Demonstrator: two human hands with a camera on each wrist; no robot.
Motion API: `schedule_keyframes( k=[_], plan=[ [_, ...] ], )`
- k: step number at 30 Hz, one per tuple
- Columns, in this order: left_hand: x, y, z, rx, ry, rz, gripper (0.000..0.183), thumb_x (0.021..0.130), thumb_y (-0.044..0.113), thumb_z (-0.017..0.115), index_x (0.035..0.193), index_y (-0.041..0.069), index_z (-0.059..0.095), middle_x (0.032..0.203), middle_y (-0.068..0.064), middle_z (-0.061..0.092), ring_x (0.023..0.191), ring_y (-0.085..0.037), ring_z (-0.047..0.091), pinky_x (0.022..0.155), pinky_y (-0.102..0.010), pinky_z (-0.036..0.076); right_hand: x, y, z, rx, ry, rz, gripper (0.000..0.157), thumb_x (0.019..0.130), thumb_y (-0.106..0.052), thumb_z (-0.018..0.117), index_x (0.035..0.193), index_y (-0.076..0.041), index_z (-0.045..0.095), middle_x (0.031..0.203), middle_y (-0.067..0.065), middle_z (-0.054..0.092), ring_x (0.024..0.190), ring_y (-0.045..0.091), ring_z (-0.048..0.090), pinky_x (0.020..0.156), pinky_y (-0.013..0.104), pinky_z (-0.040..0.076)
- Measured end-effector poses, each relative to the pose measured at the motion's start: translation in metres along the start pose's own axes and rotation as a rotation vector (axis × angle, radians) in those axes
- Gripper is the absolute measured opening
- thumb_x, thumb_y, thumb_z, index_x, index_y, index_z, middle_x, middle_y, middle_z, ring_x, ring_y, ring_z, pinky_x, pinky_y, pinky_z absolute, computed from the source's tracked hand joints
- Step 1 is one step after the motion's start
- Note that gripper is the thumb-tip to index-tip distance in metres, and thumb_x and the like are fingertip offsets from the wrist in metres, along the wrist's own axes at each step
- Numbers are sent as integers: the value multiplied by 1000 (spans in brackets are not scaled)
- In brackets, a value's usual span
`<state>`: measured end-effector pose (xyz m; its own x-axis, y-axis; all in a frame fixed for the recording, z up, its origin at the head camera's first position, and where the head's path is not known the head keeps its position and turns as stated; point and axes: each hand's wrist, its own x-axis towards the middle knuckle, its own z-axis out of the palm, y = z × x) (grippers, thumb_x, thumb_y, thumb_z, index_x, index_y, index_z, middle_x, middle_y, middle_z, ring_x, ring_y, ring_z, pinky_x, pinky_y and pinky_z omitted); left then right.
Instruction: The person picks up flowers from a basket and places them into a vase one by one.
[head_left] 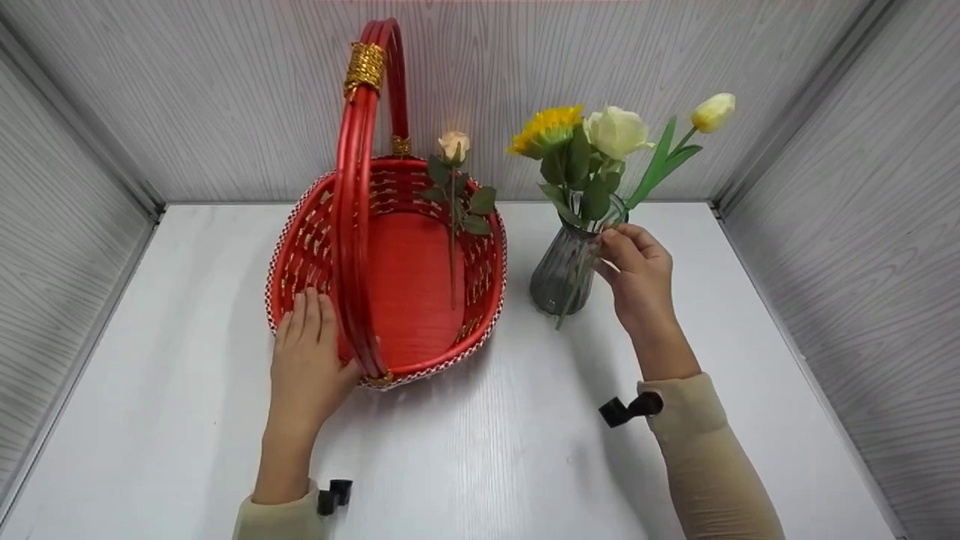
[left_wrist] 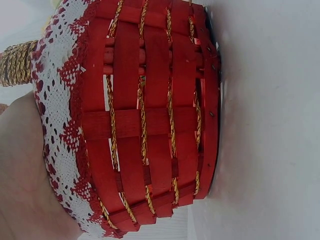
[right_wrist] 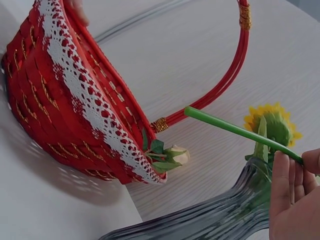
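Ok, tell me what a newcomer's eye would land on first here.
Most likely the red basket, left of centre on the white table, with its tall, gold-wrapped handle arching over it. Next come the yellow flower and white rose in the smoky glass vase to its right. Then the pale tulip, its stem pinched by the right hand beside the vase.

Pale wood-grain walls (head_left: 247,105) — three of them — enclose a white tabletop (head_left: 465,457).

Panelled booth (head_left: 480,112): 3 wood-grain walls (head_left: 870,187), white tabletop (head_left: 480,465).
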<state>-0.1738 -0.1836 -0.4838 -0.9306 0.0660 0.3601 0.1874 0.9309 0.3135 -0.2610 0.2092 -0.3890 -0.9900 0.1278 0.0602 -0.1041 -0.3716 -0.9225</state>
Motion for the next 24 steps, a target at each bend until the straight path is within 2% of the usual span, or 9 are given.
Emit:
schedule_keyframes(
  k=[4,12,24],
  plan=[
    [0,0,0,0,-4,0,88,79,47,60,142,-5,25,149,-22,18,140,-30,6,110,-48,11,4,-1,-5,36,22,1,19,86,-9,63,99,2,56,87,9,59,76,17,60,69,29,51],
    [-1,0,2,-2,44,15,90,77,48,63,141,-5,28,146,-23,24,139,-30,10,110,-48,13,12,-5,-14,103,61,5,23,85,-8,64,101,4,55,87,11,61,76,18,61,71,31,52],
    [0,0,1,5,35,16,88,79,50,58,140,-6,28,147,-24,23,139,-31,9,110,-48,12,27,-16,-20,244,114,-12,16,84,-5,65,95,3,56,81,11,62,73,17,60,73,30,53]
  ],
)
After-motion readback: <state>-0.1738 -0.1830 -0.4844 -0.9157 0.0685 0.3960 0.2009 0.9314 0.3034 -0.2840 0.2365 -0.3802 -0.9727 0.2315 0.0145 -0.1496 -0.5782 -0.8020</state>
